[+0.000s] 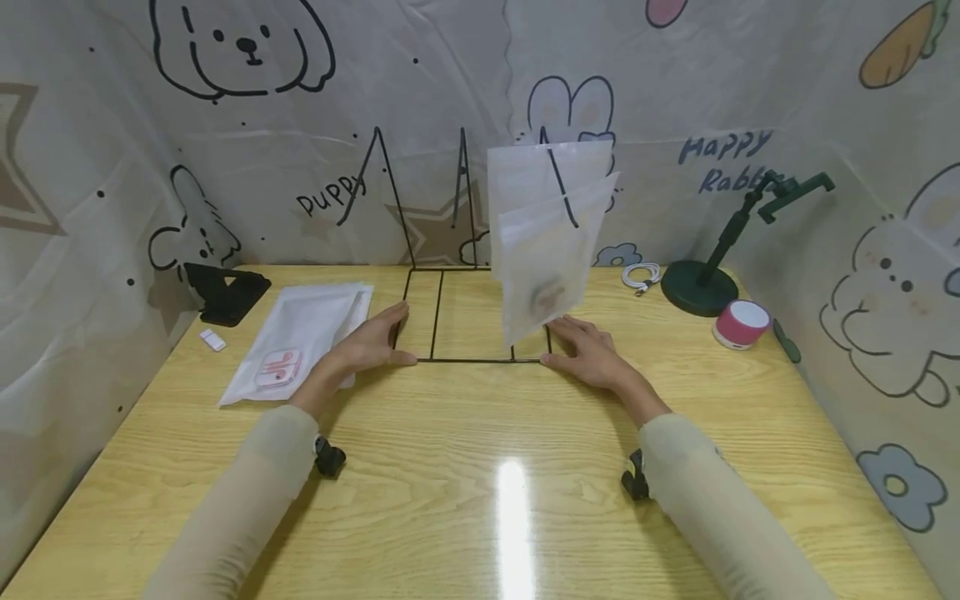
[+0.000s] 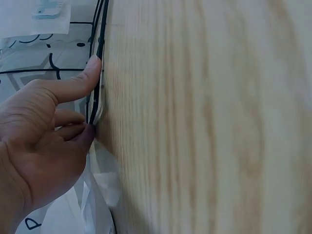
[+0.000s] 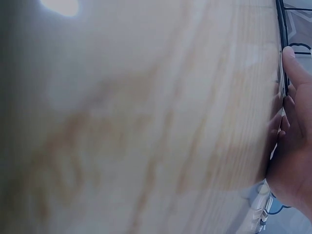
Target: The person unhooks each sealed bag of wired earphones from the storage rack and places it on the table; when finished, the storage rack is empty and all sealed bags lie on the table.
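A black wire rack [image 1: 480, 361] with upright hooks stands on the table between both hands. My left hand [image 1: 365, 340] grips its front left corner, thumb on the front bar and fingers along the side. At the front right corner my right hand [image 1: 588, 350] holds the frame the same way, its fingertips partly behind the bags. Clear zip bags [image 1: 551, 225] hang from the right hook, with a small round item low inside. In the left wrist view, the thumb [image 2: 80, 85] presses the black bar above curled fingers. The right wrist view shows the right thumb [image 3: 295, 68] against the bar.
Left of the rack lies a frosted bag [image 1: 322, 312] with pink-and-white earphones in a case [image 1: 279, 367]. Farther left are a black folding stand [image 1: 225, 292] and a small white piece [image 1: 212, 339]. On the right are a coiled white cable [image 1: 641, 273], dark green phone stand [image 1: 699, 287] and pink cylinder [image 1: 741, 324].
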`<state>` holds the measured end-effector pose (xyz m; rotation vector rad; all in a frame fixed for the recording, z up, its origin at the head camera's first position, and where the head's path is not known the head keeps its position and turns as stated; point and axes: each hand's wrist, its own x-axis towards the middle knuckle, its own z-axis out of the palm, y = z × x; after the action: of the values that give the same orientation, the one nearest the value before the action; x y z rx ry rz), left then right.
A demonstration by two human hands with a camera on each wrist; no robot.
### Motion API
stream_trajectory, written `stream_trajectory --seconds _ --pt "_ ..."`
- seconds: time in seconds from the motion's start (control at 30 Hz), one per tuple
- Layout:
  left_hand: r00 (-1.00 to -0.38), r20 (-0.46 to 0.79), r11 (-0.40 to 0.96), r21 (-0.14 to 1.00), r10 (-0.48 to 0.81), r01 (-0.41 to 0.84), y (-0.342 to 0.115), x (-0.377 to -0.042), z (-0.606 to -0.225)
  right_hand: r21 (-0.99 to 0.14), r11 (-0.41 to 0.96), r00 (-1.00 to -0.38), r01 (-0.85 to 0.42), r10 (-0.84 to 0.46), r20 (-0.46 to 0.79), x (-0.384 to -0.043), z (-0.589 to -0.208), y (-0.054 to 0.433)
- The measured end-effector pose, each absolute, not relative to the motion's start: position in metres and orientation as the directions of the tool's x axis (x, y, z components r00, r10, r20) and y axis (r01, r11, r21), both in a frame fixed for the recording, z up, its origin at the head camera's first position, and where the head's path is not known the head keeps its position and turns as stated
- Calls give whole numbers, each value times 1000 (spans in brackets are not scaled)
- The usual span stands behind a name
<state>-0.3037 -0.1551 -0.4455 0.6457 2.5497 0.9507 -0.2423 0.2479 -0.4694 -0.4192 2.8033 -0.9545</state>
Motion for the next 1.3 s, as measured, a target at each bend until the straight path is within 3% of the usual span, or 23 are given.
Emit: stream_trajectory --seconds 0.43,0.6,0.7,0.87,1.3 --pt "-822 -219 732 608 526 307 -153 -315 -441 -620 752 -955 -224 -296 -13 -238 -470 246" --pt "-825 -236 748 595 513 294 -153 -315 -439 -737 651 -951 -182 -307 -36 -239 -465 253" --pt "-826 -242 750 595 509 288 -152 -315 -439 -802 586 -958 -114 -279 -68 -237 -451 262" --pt "-831 -258 750 611 492 255 -155 -315 -437 -799 600 -984 -36 -161 -78 -233 -415 282" --pt "-825 -278 762 596 491 253 -155 -316 -437 -794 591 -990 -143 -93 109 -236 -332 304"
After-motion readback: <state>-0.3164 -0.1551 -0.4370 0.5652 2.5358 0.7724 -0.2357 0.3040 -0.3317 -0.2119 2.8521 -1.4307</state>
